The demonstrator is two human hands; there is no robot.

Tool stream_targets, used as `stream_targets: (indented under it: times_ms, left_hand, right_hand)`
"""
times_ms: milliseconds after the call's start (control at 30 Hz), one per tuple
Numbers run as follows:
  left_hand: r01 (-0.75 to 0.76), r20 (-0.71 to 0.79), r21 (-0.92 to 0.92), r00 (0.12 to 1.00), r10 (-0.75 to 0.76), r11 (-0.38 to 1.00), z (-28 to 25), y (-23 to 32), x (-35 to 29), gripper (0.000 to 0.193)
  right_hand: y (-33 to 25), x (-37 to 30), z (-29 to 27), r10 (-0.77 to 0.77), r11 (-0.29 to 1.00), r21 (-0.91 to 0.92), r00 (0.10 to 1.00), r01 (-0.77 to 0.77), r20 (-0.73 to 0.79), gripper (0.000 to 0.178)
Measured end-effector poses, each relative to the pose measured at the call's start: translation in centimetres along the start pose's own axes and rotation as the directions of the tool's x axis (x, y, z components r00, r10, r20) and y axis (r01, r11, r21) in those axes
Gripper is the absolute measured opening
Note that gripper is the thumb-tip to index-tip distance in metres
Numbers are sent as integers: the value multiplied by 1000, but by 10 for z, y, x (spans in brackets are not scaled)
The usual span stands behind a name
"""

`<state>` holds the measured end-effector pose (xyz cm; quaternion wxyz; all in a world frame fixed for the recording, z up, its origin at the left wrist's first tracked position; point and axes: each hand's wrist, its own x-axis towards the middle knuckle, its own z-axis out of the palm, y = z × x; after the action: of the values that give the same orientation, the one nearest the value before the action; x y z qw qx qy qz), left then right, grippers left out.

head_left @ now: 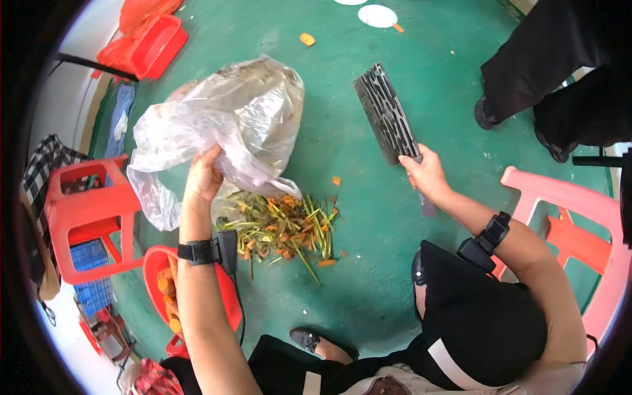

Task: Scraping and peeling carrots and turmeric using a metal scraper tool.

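My left hand (208, 175) is closed on the gathered edge of a clear plastic bag (266, 99), which lies puffed out on the green floor. The bag's mouth hangs beside a heap of green stems and orange scraps (283, 227), and part of the heap is hidden under the plastic. In my right hand (428, 175) is a dark, streaked brush-like tool (385, 112), held by its handle and tilted up and away from me. It is clear of the heap, to the right. What the tool's underside looks like cannot be seen.
Left of my left forearm stands a red basin (155, 255) holding orange pieces, near a red stool (92, 217). A pink chair (566, 194) is at my right. Another person's black-trousered legs (540, 72) are at the upper right. Orange bits (307, 39) and a white disc (378, 16) lie farther off.
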<state>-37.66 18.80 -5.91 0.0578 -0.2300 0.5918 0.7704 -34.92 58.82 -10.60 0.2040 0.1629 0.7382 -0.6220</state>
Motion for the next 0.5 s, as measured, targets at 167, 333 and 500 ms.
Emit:
stream_targets:
  times_ms: [167, 333, 500]
  left_hand:
    - [54, -74, 39, 996, -51, 998, -32, 19, -15, 44]
    - [-6, 194, 694, 965, -179, 720, 11, 26, -34, 57]
    - [-29, 207, 873, 926, -315, 487, -32, 20, -46, 58]
  right_hand:
    - [0, -7, 26, 57, 998, -12, 994, -56, 94, 17]
    - [3, -17, 25, 58, 994, -99, 994, -48, 96, 19]
    - [6, -24, 30, 57, 987, -157, 991, -38, 121, 16]
